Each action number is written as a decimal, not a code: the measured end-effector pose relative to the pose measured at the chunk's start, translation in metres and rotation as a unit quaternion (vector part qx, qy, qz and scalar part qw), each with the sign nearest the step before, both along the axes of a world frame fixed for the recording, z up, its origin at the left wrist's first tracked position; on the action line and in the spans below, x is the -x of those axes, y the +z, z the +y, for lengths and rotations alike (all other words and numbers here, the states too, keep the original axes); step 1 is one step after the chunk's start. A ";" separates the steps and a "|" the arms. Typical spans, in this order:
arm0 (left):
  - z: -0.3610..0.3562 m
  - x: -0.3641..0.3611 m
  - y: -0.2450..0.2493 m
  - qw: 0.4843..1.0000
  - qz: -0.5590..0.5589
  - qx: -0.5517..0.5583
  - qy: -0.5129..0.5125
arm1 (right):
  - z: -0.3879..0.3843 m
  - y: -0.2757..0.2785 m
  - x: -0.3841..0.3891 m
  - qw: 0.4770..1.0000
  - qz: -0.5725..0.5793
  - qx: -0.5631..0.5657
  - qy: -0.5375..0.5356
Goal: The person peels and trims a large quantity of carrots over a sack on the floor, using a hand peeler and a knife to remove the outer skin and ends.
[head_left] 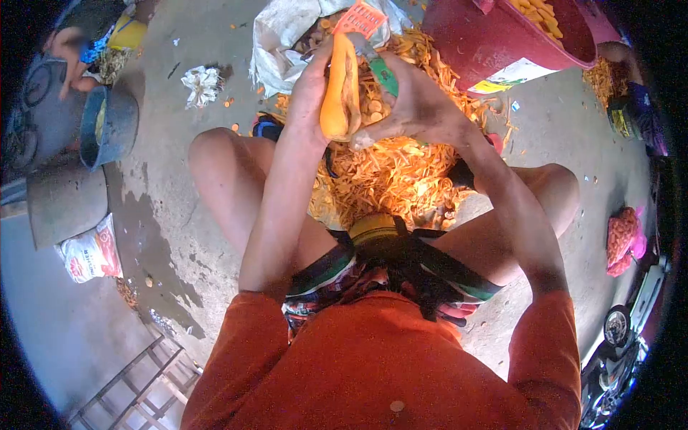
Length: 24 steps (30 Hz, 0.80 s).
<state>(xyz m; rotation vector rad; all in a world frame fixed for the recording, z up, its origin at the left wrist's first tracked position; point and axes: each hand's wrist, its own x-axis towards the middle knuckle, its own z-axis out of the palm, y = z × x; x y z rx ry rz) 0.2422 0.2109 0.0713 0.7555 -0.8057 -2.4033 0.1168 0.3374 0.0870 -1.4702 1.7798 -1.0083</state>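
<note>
My left hand point(309, 93) is wrapped around the side of a large carrot point(334, 100), held upright over the heap of peelings. A long brownish groove runs down the carrot's right side. In my right hand point(426, 104) is a green-handled blade point(385, 76), its grey metal end close to the carrot's upper part. The thumb of that hand reaches toward the carrot's lower end. Orange peelings point(387, 179) lie piled below both hands and between my legs, with cut carrot ends among them.
A red tub point(494, 43) of peeled carrots stands ahead on the right. Beyond my hands are a white sack point(276, 43) and an orange slotted piece of plastic point(360, 19). A blue tub point(115, 125) and a printed bag point(92, 251) are left; a red sack point(622, 240) is right. Other people sit at both sides.
</note>
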 end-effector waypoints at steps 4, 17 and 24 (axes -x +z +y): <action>0.003 -0.001 0.002 1.000 -0.012 0.002 0.003 | -0.005 -0.020 -0.002 0.992 -0.040 0.114 0.035; -0.018 -0.009 -0.022 0.988 0.128 -0.065 -0.063 | 0.003 -0.007 -0.019 0.992 0.063 0.099 0.045; -0.022 -0.005 -0.033 0.973 0.181 -0.092 -0.106 | 0.004 -0.026 -0.026 0.978 0.133 0.149 0.053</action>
